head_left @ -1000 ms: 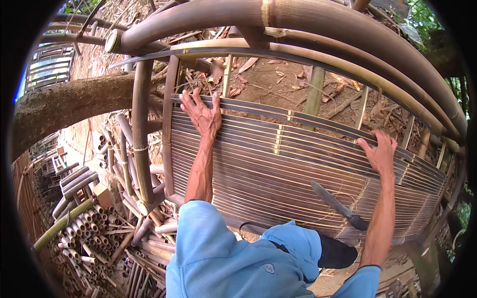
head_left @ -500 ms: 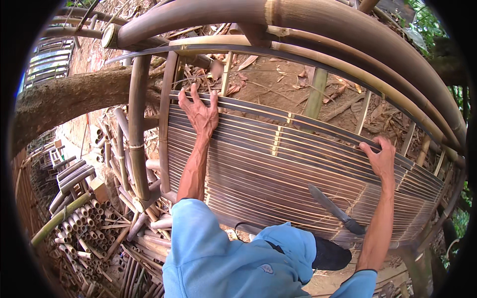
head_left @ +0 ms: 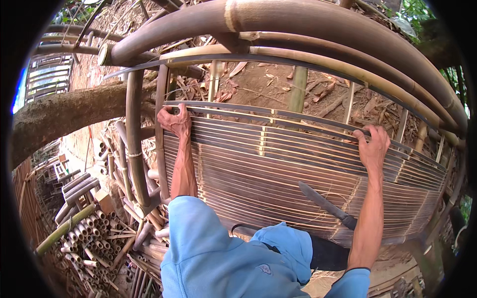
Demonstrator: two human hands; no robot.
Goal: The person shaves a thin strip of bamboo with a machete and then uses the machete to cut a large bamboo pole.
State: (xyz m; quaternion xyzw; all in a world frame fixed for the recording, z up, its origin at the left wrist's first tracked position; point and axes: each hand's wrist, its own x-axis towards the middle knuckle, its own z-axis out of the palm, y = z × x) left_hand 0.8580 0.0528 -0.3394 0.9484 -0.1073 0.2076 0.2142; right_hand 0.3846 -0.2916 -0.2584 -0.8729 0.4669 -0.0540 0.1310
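Dry leaves (head_left: 238, 69) litter the brown earth floor (head_left: 255, 79).

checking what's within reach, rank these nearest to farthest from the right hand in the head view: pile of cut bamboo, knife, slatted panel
1. Slatted panel: touching the right hand, which curls over its far edge.
2. Knife: lying on the panel, left of the hand and closer to the body.
3. Pile of cut bamboo: well off at lower left, beyond the panel.

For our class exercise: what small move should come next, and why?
Perhaps ease the top slat toward the lower slats: the left hand and right hand curl over its edge, and an open gap separates these slats toward the left.
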